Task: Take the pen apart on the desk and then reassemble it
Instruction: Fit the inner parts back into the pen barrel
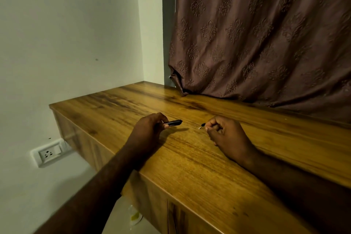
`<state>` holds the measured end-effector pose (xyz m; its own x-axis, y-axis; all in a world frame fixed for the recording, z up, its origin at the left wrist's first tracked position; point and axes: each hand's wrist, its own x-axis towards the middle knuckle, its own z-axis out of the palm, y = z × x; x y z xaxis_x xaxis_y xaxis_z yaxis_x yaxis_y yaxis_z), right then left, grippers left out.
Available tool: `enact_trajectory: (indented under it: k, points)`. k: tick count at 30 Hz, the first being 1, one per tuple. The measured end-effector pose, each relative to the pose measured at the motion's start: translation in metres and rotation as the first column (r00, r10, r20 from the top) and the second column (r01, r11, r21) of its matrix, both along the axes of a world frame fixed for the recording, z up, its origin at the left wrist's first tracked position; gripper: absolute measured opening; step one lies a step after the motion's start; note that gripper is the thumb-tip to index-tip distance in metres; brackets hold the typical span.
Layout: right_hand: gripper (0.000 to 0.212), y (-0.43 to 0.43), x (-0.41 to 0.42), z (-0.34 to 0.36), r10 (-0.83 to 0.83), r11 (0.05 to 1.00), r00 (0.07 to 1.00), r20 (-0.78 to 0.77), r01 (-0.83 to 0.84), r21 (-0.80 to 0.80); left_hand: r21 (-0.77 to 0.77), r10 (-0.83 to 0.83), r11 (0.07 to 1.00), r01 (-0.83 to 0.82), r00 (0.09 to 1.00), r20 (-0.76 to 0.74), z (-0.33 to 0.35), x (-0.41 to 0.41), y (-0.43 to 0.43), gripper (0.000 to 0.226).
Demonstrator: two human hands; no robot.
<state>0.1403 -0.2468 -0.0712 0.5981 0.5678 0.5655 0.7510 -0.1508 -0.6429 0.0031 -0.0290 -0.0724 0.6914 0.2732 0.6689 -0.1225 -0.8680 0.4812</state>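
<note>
2 pen pieces: left hand [150,129] pinches the black barrel [173,122], pointing 3 o'clock; right hand [224,133] grips a small tip piece [202,125] above the wooden desk [190,167].

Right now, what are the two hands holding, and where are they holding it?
The left hand pinches the black pen barrel at its left end. The right hand pinches a small pen piece; most of it is hidden, so which part cannot be told.
</note>
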Motion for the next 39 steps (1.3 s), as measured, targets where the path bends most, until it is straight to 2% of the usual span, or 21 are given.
enact_trajectory:
  k: [4, 8, 10, 32, 39]
  points:
    - [0.011, -0.0003, 0.0007, -0.0010, 0.002, 1.000, 1.000, 0.003, -0.002, -0.001, 0.011, -0.034, 0.999, 0.034, 0.999, -0.009, -0.0021, 0.0010, 0.0016, 0.033]
    - [0.010, -0.0004, -0.0001, -0.0007, 0.014, 1.000, 1.000, -0.007, -0.014, -0.004, 0.005, -0.049, 0.999, 0.049, 0.999, -0.019, -0.0039, 0.0033, 0.0061, 0.011]
    - [0.010, -0.0007, -0.0005, 0.0000, 0.016, 1.000, 1.000, -0.014, -0.016, -0.005, 0.008, -0.055, 0.998, 0.055, 0.998, -0.023, -0.0044, 0.0045, 0.0078, 0.009]
    - [0.010, -0.0024, -0.0044, 0.0011, 0.006, 1.000, 0.999, 0.047, -0.005, -0.025, 0.029, -0.065, 0.997, 0.066, 0.997, -0.046, -0.0026, 0.0033, 0.0064, 0.013]
    - [0.007, -0.0026, -0.0063, 0.0020, 0.007, 0.999, 0.999, 0.051, -0.005, -0.037, 0.037, -0.085, 0.996, 0.087, 0.996, -0.038, 0.0002, 0.0001, 0.0008, 0.035]
